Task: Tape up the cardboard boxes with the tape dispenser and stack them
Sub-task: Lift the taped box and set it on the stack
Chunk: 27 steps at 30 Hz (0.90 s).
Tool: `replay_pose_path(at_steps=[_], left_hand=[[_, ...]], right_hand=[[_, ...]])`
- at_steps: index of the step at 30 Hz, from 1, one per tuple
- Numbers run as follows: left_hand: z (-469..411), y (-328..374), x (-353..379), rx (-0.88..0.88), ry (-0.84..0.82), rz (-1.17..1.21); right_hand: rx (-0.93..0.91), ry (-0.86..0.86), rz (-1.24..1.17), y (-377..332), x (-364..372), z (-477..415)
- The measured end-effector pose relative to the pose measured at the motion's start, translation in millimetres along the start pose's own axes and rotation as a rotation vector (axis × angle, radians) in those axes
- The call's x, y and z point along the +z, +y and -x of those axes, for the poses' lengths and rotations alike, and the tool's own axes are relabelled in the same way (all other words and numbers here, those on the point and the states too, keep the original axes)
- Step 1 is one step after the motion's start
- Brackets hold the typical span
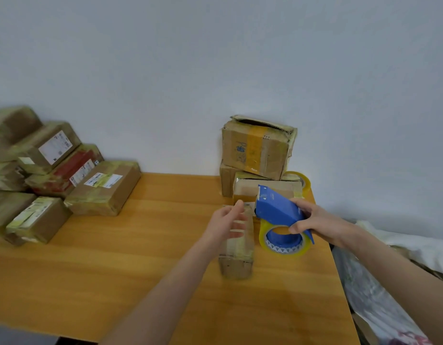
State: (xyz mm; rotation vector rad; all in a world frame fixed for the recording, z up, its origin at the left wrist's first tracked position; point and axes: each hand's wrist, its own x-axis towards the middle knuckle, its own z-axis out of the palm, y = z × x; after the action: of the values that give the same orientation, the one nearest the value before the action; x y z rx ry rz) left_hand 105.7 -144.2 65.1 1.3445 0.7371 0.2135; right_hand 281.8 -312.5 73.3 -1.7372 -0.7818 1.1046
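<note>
While right hand (322, 220) grips blue dispenser (277, 207) (yellowish roll (300, 250)) | left hand (228, 220) spread by box (236, 260)

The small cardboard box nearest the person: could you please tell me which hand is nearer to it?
Left. The left hand overlaps the upper left of the small box; the right hand holds the tape dispenser to its right.

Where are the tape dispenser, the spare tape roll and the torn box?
tape dispenser (277, 207), head view, its blue body.
spare tape roll (306, 185), head view, its yellowish rim.
torn box (255, 150), head view, its front face.
</note>
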Motion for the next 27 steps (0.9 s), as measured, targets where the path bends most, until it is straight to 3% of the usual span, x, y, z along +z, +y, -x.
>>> replay_pose_path(at_steps=[18, 23, 27], left_hand=[[-3.1, -1.1, -1.8, -0.217, -0.001, 0.212], [-5.5, -8.4, -5.5, -0.118, 0.077, 0.017], [-8.4, -17.8, -6.2, -0.115, 0.186, -0.049]], right_hand=[[0.006, -0.041, 0.045, 2.7, 9.4, -2.0], [-0.039, -0.005, 0.199, -1.5, 14.5, -1.7], [-0.087, -0.005, 0.452, -3.8, 21.6, -1.3]])
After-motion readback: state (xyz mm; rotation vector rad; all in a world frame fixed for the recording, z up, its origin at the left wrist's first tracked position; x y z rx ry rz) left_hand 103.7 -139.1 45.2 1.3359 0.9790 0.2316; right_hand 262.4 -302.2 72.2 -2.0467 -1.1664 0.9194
